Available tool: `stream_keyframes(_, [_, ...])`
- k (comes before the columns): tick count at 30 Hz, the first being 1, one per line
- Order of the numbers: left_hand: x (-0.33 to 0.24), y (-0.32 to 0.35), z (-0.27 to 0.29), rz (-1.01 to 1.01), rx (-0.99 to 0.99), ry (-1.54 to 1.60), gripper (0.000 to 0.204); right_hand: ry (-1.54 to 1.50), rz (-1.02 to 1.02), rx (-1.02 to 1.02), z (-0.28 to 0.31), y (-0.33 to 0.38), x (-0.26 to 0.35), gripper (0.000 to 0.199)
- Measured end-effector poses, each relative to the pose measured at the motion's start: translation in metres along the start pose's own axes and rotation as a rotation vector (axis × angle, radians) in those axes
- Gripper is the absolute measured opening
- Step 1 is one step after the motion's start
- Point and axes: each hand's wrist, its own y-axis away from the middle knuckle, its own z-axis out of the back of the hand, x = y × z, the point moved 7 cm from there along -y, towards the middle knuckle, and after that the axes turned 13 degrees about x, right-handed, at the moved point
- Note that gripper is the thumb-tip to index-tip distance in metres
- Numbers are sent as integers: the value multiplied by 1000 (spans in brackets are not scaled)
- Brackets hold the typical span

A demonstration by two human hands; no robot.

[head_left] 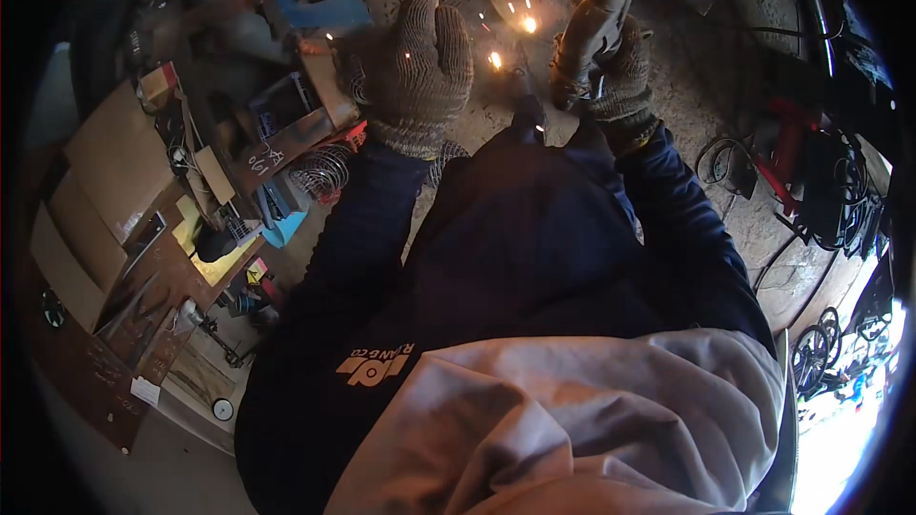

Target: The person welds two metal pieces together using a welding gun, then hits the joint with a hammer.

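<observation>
My left hand (418,72), in a grey-brown knit glove, is raised near the top of the view. Its fingers stretch upward to the top edge, and I see nothing in its grasp. My right hand (625,76), in a similar glove, is raised opposite it with the fingers bent. A tan, worn, leather-like surface (593,24) lies against this hand; whether it is part of the glove or a held thing I cannot tell. Bright sparks (530,25) fly between the hands, with streaks coming from the top edge. Their source is hidden.
A brown workbench (157,296) at left holds cardboard sheets (124,157) and scattered tools. Coiled wire (322,170) hangs near my left forearm. A blue metal piece (324,11) lies beyond. At right are a red tool-like object (790,148) and black cables (847,200). Bicycles (816,353) stand outside.
</observation>
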Motion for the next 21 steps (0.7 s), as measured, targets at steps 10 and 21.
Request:
stream_keyframes(10, [-9, -4, -3, 54, 142, 80, 48, 671, -4, 89, -3, 1, 13, 70])
stream_keyframes(21, [-7, -1, -5, -37, 79, 42, 47, 555, -113, 109, -9, -4, 11, 70])
